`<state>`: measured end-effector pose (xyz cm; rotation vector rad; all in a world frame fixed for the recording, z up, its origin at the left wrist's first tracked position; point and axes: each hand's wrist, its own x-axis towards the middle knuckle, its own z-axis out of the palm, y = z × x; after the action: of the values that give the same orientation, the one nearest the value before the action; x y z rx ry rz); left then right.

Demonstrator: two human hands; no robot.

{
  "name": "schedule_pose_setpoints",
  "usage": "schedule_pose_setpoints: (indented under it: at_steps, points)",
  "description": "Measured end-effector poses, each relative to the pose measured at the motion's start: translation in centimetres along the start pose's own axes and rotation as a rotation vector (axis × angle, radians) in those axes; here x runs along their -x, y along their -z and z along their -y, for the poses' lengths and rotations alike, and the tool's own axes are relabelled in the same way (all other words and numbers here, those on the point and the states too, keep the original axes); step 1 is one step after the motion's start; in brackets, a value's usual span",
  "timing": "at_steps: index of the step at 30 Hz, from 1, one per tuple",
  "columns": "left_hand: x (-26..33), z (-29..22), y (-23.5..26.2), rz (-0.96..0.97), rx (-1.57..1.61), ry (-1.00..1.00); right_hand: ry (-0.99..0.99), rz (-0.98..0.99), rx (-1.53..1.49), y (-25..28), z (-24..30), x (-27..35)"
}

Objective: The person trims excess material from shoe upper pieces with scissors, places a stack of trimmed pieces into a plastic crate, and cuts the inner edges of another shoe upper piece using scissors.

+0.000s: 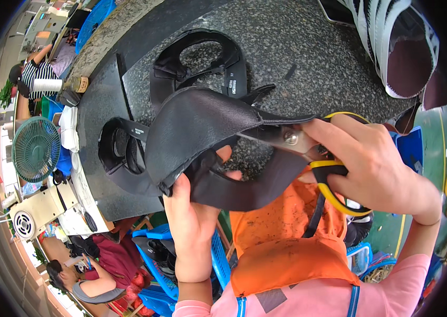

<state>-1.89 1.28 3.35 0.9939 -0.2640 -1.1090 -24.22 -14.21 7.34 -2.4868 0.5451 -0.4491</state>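
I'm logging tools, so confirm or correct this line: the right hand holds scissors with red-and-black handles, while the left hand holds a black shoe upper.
One detail is wrong: the head view shows scissors with yellow-and-black handles, not red-and-black. The right hand does hold them, while the left hand holds a black shoe upper.

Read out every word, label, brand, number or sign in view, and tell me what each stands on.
I won't copy out wording, but marks show here:
Upper black piece: white printed characters on its band, not transcribed.
Left black piece: white print, too small to read.
Tan spool: dark marking, too small to read.
Held black piece and scissors: none legible.
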Motion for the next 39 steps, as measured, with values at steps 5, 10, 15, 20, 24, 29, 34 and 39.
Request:
schedule_pose_setpoints:
  at_steps: [5,10,15,20,24,29,34,39]
  points:
    - [-0.7,0.2,-0.1,0.160,-0.351,-0.118,-0.015,0.114,0.183,0.7,-0.5,0.6]
    - [-0.9,0.5,1.1,0.029,-0.199,-0.063,0.085,0.097,0.218,2.2,0.4,-0.3]
    - [-3.0,-2.4,1.5,0.112,-0.120,0.093,0.234,0.205,0.256,3.8,1.8,-2.2]
    - [-2.8,-0.8,2.5,-0.059,0.119,0.076,0.250,0.155,0.199,3.2,2.3,-4.9]
    - [-1.4,-1.6,1.2,0.070,0.024,0.011,0.257,0.132,0.283,3.7,3.3,-5.6]
    - [0.0,-3.9,1.7,0.135,-0.352,0.050,0.164,0.292,-0.027,5.2,4.4,-6.3]
    - [0.8,-4.3,3.2,0.252,-0.070,0.110,0.215,0.293,0.149,3.9,4.1,-6.4]
    - [1.6,-3.4,2.6,0.087,0.145,0.258,0.302,0.138,0.499,3.0,4.8,-4.9]
